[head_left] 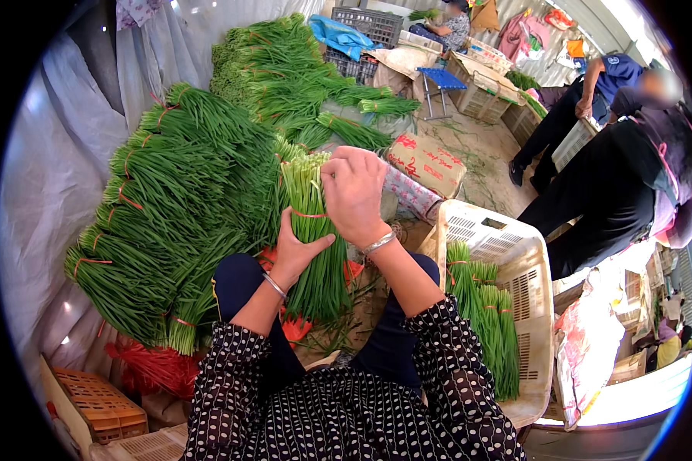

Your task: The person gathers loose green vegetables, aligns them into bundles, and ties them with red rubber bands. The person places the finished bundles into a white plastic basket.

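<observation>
A thick bundle of garlic chives [308, 190], tied with a red band, stands pale ends up between my knees. My left hand [301, 248] grips it just below the band, thumb spread across the front. At the upper right side of the stems, my right hand [354, 193] has its fingers curled at the pale ends; whether it pinches any stem is hidden. A large heap of banded chive bundles [173, 190] lies to the left. On my right, a white plastic crate [536, 288] holds several upright-lying bundles [490, 322].
A carton with red writing [427, 164] lies ahead, near a blue folding stool [441, 78]. More chives [282, 69] are piled beyond. Two people [600, 167] stand at the right, and another person [452, 29] sits at the back. Red bands [150, 366] lie at lower left beside an orange crate [98, 397].
</observation>
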Tool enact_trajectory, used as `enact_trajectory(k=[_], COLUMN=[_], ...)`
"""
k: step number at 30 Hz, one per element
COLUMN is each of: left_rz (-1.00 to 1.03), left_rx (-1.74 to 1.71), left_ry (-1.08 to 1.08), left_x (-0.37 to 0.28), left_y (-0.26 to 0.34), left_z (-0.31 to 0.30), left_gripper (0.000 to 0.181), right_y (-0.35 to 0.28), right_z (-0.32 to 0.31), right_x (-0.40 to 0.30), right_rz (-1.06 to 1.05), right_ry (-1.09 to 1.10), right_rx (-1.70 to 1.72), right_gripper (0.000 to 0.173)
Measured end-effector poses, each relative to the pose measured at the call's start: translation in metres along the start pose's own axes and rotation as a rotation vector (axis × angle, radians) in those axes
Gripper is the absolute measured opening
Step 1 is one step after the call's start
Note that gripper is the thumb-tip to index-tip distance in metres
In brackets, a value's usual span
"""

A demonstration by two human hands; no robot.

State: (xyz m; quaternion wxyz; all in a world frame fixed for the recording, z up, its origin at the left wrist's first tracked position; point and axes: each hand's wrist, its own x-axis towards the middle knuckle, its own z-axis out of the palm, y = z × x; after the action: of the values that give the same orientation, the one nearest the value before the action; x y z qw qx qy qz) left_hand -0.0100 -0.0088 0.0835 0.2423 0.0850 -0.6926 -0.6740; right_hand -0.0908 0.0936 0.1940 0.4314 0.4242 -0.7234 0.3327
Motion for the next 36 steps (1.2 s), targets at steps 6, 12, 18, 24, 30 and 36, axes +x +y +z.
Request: enact_trajectory(k=[6,12,18,24,30,36], left_rz=[-0.207,-0.173,-0.166,-0.182,-0.192,-0.212], left_rx=[-0.278,-0.484,-0.483,-0.45,-0.436,-0.443], left_ry=[-0.029,-0.137,-0.162,-0.157,-0.3,-0.536], left_x=[-0.006,-0.001,0.003,-0.003,0.003,-0.012], left_y=[0.011,0.023,0.017,0.029,0.006,0.009], left_z=[-0.001,-0.009,-0.012,-0.015,-0.008,0.004], left_gripper=[0.086,0.073,0.065,0.059,0.067,0.08], right_y=[0.028,0.032,-0.02,-0.028,-0.012,-0.001], right_z=[-0.042,-0.064,0.01,0.015,0.001,-0.023], right_x=[-0.023,-0.087,-0.108,-0.107,-0.116,-0.115], right_rz=[0.508,0.404,0.777,0.848,0.839,0.957], right_ry=[-0.063,-0.768,-0.372,-0.355,-0.264,-0.079], right_rx=[0.692,0.313,0.93,0.921,1.009,1.225], right_gripper=[0.011,0.075,0.106,0.098,0.094,0.091])
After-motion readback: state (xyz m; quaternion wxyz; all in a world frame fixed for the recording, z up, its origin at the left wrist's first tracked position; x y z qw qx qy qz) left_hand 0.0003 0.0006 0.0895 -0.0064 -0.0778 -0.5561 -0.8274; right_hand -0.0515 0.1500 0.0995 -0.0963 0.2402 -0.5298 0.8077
